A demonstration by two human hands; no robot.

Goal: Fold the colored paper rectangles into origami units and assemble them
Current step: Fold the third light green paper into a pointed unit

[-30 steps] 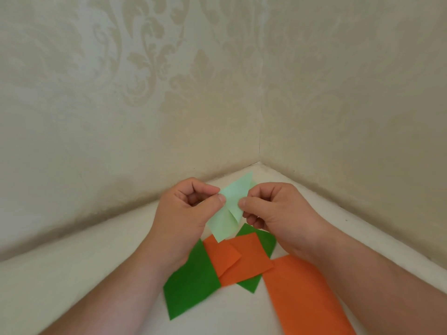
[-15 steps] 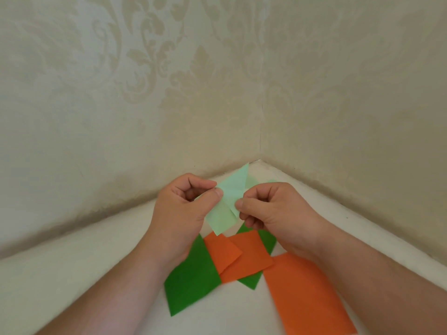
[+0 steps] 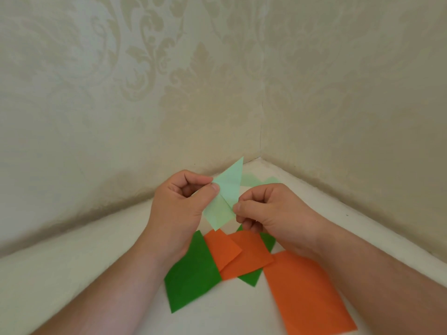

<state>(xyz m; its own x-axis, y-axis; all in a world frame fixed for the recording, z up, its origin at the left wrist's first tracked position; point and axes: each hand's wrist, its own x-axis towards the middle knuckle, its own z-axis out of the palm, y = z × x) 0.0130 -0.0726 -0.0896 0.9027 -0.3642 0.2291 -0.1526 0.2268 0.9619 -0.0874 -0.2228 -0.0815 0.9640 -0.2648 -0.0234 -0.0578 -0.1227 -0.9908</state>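
A pale green folded paper [image 3: 226, 197] is held in the air above the white surface, its pointed tip up toward the wall corner. My left hand [image 3: 180, 213] pinches its left edge between thumb and fingers. My right hand [image 3: 271, 213] pinches its lower right edge. Below the hands lie a dark green sheet [image 3: 191, 274], a folded orange piece [image 3: 244, 257] on top of another dark green piece [image 3: 251, 278], and a flat orange rectangle [image 3: 307, 293] to the right.
More pale green paper [image 3: 256, 181] lies behind my right hand near the corner. Two patterned beige walls [image 3: 145, 93] meet just behind the hands. The white surface [image 3: 72, 274] stretches out to the left.
Both hands have lifted the pale green paper slightly, and its tip now stands higher and more upright. The papers on the surface have not moved.
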